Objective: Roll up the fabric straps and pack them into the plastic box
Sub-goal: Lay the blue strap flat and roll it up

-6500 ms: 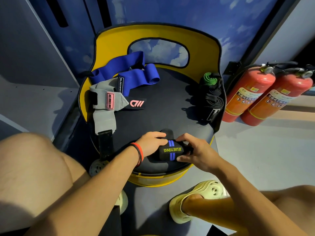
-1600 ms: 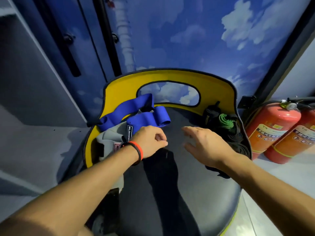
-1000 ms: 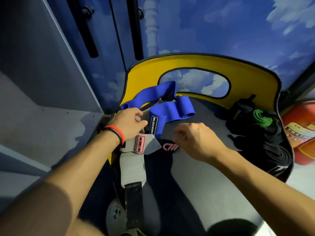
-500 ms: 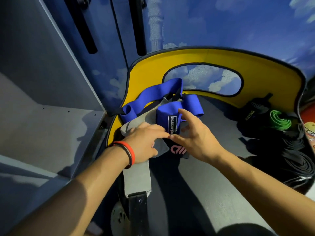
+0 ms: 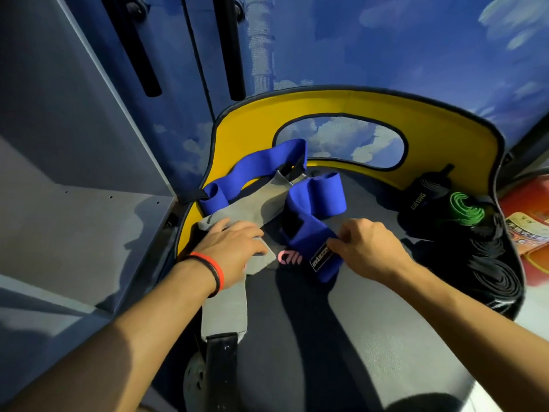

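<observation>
A long blue strap (image 5: 312, 203) lies tangled over a grey strap (image 5: 225, 310) at the back left of the dark chair seat (image 5: 371, 337). My right hand (image 5: 365, 248) pinches the blue strap's labelled end and holds it toward me. My left hand (image 5: 234, 248) rests flat on the grey strap, fingers straight. A black strap with a pink logo (image 5: 289, 257) lies between the hands. Rolled black straps (image 5: 424, 197) and a green-edged roll (image 5: 466, 209) sit at the seat's right edge. No plastic box is in view.
The yellow chair back (image 5: 445, 126) curves behind the seat. A grey cabinet shelf (image 5: 74, 233) stands to the left. A red fire extinguisher (image 5: 531, 221) lies beyond the chair on the right. A pale sandal (image 5: 193, 379) shows below the seat's left edge.
My right hand has taken hold of the blue strap's labelled end and drawn it toward me and to the right. My left hand has flattened onto the grey strap.
</observation>
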Tool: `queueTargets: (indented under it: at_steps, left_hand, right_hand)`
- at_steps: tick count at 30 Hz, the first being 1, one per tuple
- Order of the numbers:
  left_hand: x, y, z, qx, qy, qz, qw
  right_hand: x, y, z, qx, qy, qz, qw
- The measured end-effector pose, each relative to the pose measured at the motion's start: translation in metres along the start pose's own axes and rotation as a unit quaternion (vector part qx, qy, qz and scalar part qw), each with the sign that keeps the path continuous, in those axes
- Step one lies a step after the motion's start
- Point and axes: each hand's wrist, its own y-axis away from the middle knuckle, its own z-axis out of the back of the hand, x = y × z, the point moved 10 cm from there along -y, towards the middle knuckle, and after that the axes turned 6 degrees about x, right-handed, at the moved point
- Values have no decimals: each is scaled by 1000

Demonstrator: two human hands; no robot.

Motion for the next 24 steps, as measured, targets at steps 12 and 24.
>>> queueTargets:
  at_steps: [12, 24]
  left_hand:
    - [-32, -30, 35, -55, 72, 38, 995]
    - [-69, -50, 36, -81, 483, 131, 862]
  right_hand:
    - [-81, 34, -2, 97, -164, -51, 980]
    - [-86, 53, -19, 176, -508, -14, 843]
